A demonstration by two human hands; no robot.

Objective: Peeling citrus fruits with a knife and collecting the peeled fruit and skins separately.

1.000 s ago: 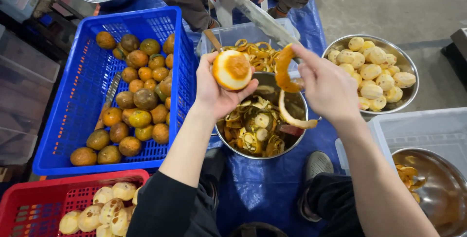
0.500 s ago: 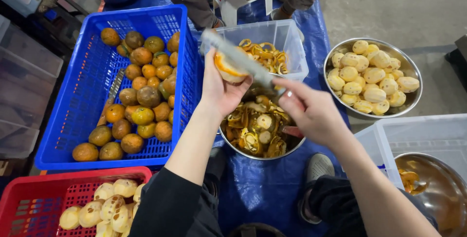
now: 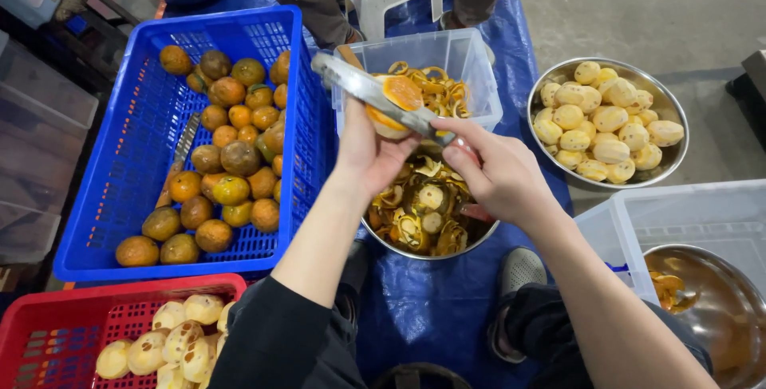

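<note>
Blue tarp [image 3: 431, 309] covers the ground under us. Our left hand [image 3: 369, 150] is wrapped around a half-peeled orange [image 3: 395, 102], held above the steel bowl [image 3: 423, 217] of peels. Our right hand [image 3: 491, 169] is clamped on a knife [image 3: 375, 94], its blade lying across the fruit. Left of that hand sits a blue crate [image 3: 136, 157] of oranges; right of the other, a bowl of peeled fruit [image 3: 606, 122].

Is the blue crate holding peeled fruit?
No, the blue crate holds unpeeled orange-brown fruit; peeled pale ones sit in the metal bowl.
</note>
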